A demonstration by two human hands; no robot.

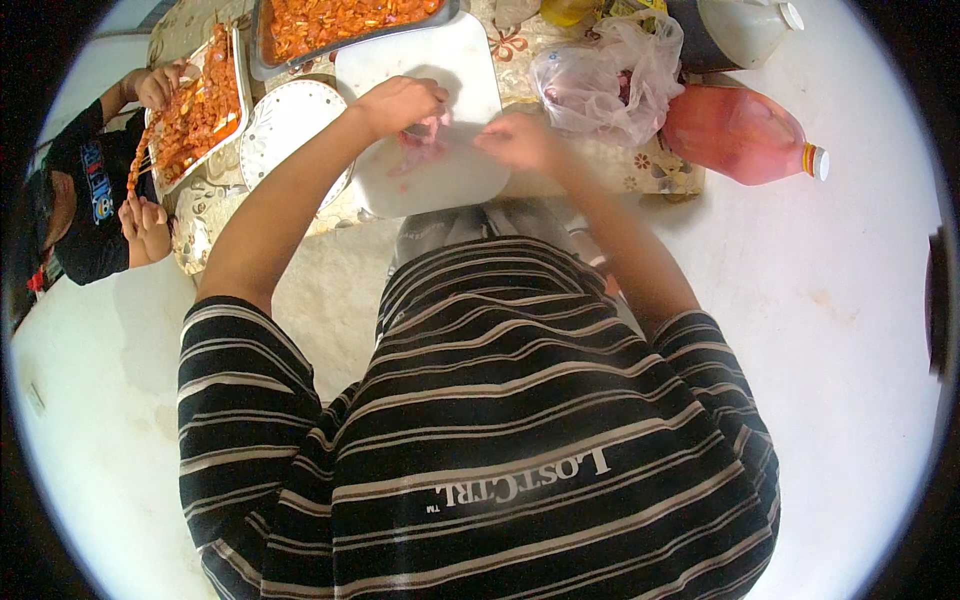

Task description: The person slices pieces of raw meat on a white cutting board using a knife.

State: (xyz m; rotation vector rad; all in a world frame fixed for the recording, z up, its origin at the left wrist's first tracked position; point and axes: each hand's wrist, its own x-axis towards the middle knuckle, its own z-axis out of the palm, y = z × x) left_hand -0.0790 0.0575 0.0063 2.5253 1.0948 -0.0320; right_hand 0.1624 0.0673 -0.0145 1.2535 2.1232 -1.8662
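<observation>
A white cutting board [420,56] lies before me at the table's front edge. My left hand [409,103] is over its middle, fingers closed on a piece of raw pink meat [431,127]. More of the meat lies flat on the board just below those fingers. My right hand [517,140], smeared by motion, is at the board's right edge with its fingers curled. From it a grey, blurred blade, apparently a knife [461,133], points left towards the meat. The knife's handle is hidden in the hand.
Left of the board are a patterned white plate [289,131] and a white tray [244,97] of skewered red meat, where another person's hands [154,86] hold a skewer. A dark pan [262,64] of marinated meat stands behind. At right are a plastic bag [607,82] and a pink-filled jug [735,135].
</observation>
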